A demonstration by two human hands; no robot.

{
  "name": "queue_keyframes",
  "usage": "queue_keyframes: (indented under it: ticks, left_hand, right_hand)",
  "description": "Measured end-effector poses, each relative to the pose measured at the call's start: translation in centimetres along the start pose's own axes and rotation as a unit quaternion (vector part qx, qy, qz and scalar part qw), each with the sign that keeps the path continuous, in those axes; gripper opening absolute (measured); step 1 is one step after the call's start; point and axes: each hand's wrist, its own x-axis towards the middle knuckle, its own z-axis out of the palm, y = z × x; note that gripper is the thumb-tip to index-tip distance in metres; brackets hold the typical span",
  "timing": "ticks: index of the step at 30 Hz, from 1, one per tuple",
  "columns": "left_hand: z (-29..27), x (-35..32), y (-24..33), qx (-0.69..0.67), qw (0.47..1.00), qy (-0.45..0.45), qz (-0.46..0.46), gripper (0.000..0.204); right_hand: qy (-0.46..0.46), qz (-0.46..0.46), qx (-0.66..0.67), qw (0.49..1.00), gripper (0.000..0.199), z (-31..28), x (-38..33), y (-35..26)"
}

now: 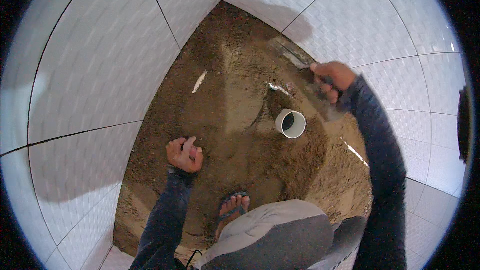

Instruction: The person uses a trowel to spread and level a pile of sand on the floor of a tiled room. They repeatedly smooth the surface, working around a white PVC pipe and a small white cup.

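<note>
My right hand (334, 80) is closed round the handle of a plastering trowel (290, 54). Its long flat blade lies along the foot of the right tiled wall, over the brown soil or mortar floor (245, 105), and is partly smeared by motion. On the left, my left hand (185, 155) hovers at or just above the floor with its fingers curled in; whatever they may hold is hidden. Between the hands, a short white pipe (291, 123) sticks up out of the floor, open at the top.
White textured tile walls (95, 70) rise on both sides and meet in a far corner. Pale streaks (199, 81) mark the floor. My sandalled foot (233, 206) and bent knee (280, 235) are at the near side. Paler tiles (432, 210) lie at the lower right.
</note>
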Motion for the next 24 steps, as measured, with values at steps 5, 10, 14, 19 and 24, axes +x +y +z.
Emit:
queue_keyframes:
  ticks: [5,10,14,19,24]
  left_hand:
    - [0.3,0.0,-0.3,-0.010,1.000,0.000,0.011,0.036]
    - [0.1,0.4,0.1,-0.013,1.000,0.003,-0.005,0.037]
    - [0.2,0.2,0.2,-0.017,1.000,-0.008,-0.003,0.036]
    - [-0.3,-0.1,-0.4,-0.005,1.000,0.012,0.006,0.036]
    - [0.3,0.4,0.5,-0.016,1.000,0.009,0.008,0.036]
  right_hand:
    - [0.257,-0.364,-0.293,0.846,0.057,12.3,8.0,6.0]
    - [0.283,-0.299,-0.283,0.866,0.069,14.4,14.5,4.0]
    - [0.222,-0.195,-0.176,0.939,0.079,12.5,18.2,1.0]
    - [0.213,-0.204,-0.165,0.941,0.078,15.2,15.0,2.3]
    - [0.278,-0.174,-0.178,0.928,0.067,14.4,16.2,3.9]
